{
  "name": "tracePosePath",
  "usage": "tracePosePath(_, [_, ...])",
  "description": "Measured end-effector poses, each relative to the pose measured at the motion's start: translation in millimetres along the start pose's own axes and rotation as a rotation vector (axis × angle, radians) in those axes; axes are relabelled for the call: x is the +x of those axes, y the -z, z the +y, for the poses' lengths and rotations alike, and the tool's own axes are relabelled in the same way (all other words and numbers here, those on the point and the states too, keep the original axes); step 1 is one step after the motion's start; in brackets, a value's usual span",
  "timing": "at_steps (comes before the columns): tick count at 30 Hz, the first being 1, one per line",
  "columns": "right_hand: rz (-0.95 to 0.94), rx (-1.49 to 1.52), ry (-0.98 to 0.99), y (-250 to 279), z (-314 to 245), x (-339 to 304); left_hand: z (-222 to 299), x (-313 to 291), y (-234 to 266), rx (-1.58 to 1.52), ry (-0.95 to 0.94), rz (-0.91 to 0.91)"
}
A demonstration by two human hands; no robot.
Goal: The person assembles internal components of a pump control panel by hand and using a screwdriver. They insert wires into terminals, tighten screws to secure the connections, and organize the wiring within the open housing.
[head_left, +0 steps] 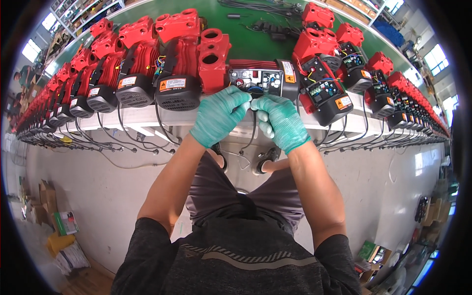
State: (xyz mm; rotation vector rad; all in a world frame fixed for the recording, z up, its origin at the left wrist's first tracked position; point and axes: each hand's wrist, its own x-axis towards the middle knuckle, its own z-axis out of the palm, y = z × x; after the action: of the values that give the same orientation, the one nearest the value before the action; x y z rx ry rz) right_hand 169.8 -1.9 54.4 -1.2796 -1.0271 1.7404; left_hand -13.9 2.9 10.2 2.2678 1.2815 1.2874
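Right before me a red pump (213, 61) with a motor lies on its side along the bench edge. Its control box (237, 75) is uncovered, so the circuit board (270, 78) and some wires show. My left hand (222, 114), in a green glove, is closed at the box's front edge, its fingertips pinched together. My right hand (281, 120), gloved alike, meets it there, thumb and fingers closed around the upper end of a black cable (254, 132). That cable hangs down between the hands. The fingers hide where it enters the box and what the left fingertips pinch.
Similar red pumps with black end covers (178, 93) line the bench to the left. On the right, more pumps (327, 93) have exposed boards. Their black cables dangle over the front edge. Dark cables (260, 6) lie farther back on the green bench top (246, 42).
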Motion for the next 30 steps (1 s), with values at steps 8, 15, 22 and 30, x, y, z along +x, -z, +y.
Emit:
tracePosePath(8, [0.246,-0.931,1.088,25,27,12,-1,4,2,-0.064,0.061,0.004])
tracePosePath(15, [0.221,-1.386,1.297,24,18,18,-5,3,3,-0.070,0.032,-0.015])
tracePosePath(22, [0.158,-1.223,1.259,23,17,21,-9,1,-2,0.011,-0.074,0.025])
tracePosePath(30, [0.025,0.000,0.055,3,8,-9,-8,1,-3,0.090,-0.107,0.025])
